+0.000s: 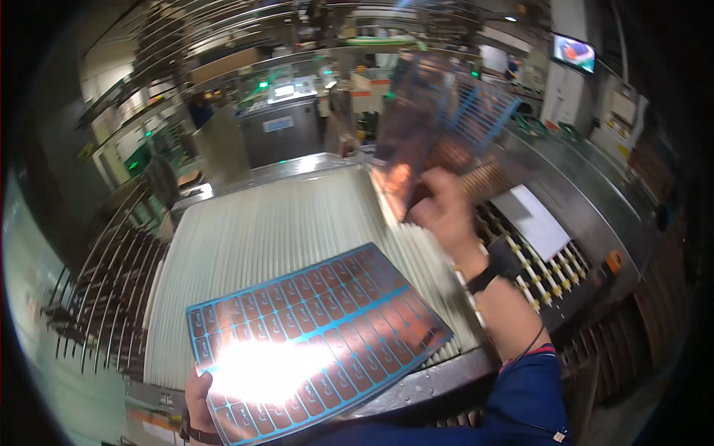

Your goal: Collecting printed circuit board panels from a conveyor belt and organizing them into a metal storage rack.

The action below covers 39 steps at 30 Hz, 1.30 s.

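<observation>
My left hand (199,405) grips the left edge of a copper circuit panel (327,316), with its thumb on top. Blue lines divide this panel into rows of small rectangular outlines, and bright glare washes out part of it. It lies tilted over the near part of a bed of white rollers (260,215). Farther off to the right, my right hand (446,212) is closed on the lower edge of a second thin copper sheet (413,119). That sheet stands roughly upright and is blurred by motion. Dark bands circle both wrists.
A blue slotted rack (483,111) stands behind the raised sheet. White paper (532,219) rests on a side section with black and yellow rollers (554,275). Metal rods (100,282) stick out at the left. A grey machine cabinet (282,134) stands beyond the rollers.
</observation>
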Available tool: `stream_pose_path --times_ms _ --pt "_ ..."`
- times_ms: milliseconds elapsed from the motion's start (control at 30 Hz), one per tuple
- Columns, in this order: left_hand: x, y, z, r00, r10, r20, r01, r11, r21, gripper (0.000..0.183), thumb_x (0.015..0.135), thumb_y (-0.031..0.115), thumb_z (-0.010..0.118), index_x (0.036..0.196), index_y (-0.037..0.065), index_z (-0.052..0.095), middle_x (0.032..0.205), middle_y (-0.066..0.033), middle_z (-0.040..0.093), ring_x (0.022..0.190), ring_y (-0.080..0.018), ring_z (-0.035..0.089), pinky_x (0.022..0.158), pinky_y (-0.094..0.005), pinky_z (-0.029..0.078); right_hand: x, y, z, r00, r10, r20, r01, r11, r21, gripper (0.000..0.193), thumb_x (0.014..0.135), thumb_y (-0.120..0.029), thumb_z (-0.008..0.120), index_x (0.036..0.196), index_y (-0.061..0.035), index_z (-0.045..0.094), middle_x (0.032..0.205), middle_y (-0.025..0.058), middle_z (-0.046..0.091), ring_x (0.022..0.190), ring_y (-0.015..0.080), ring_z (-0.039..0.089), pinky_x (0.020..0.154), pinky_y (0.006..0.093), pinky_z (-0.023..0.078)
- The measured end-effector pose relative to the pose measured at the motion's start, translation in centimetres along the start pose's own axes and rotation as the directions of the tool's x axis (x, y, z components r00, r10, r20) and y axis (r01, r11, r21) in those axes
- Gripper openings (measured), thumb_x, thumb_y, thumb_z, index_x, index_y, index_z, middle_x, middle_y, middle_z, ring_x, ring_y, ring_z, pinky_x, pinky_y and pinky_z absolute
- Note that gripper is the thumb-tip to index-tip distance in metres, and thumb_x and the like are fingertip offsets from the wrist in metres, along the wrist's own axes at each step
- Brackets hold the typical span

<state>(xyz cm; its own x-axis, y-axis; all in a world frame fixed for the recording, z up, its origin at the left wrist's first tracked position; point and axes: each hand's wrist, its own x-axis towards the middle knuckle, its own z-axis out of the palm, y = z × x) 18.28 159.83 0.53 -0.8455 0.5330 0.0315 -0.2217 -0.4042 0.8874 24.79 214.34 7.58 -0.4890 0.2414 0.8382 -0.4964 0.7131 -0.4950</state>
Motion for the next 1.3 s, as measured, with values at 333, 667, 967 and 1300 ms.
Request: stream_pose_path --times_ms 333,667,967,1300 --pt "-1.3 3.4 -8.9 0.971 0.122 -0.205 -0.091 0.984 0.154 0.043 0.094 0.021 0.058 0.129 -0.002 0.054 0.119 -0.0142 0.068 0.104 -0.0243 0.069 0.091 -0.0386 0.056 6.5 16.7 -7.0 0.768 0.386 -0.510 -0.416 0.907 0.060 0.055 0.099 -0.042 0.064 0.138 -0.0028 0.058 0.138 0.0137 0.058 0.131 0.0262 0.051 0.111 0.0383 0.037" --pt "-1.3 2.5 -10.6 0.875 0.013 -0.485 -0.036 0.999 -0.038 0.044 0.102 0.037 0.051 0.126 0.001 0.060 0.115 -0.0111 0.070 0.102 -0.0238 0.068 0.091 -0.0387 0.055 12.3 15.6 -0.2 0.810 0.190 -0.555 -0.218 0.976 0.016 0.069 0.104 -0.051 0.047 0.138 0.0089 0.052 0.147 0.0181 0.052 0.137 0.0279 0.047 0.116 0.0362 0.032" --pt "-1.6 2.4 -11.9 0.898 0.074 -0.434 -0.093 0.995 -0.023 0.046 0.108 0.038 0.041 0.130 0.002 0.060 0.121 -0.0097 0.068 0.112 -0.0203 0.063 0.098 -0.0347 0.050 11.0 10.0 12.0 0.984 -0.167 -0.065 0.091 0.778 -0.621 0.078 0.090 -0.054 0.069 0.146 -0.0029 0.047 0.149 0.0245 0.045 0.143 0.0374 0.040 0.115 0.0419 0.037" --pt "-1.4 2.4 -11.5 0.874 0.061 -0.482 -0.115 0.990 -0.082 0.051 0.108 0.043 0.039 0.128 0.000 0.059 0.121 -0.0124 0.069 0.106 -0.0232 0.067 0.094 -0.0366 0.054 13.4 9.6 11.0 0.964 -0.095 -0.248 -0.057 0.839 -0.542 0.025 0.102 -0.023 0.060 0.103 0.0018 0.064 0.091 0.0179 0.066 0.081 0.0348 0.063 0.076 0.0410 0.050"
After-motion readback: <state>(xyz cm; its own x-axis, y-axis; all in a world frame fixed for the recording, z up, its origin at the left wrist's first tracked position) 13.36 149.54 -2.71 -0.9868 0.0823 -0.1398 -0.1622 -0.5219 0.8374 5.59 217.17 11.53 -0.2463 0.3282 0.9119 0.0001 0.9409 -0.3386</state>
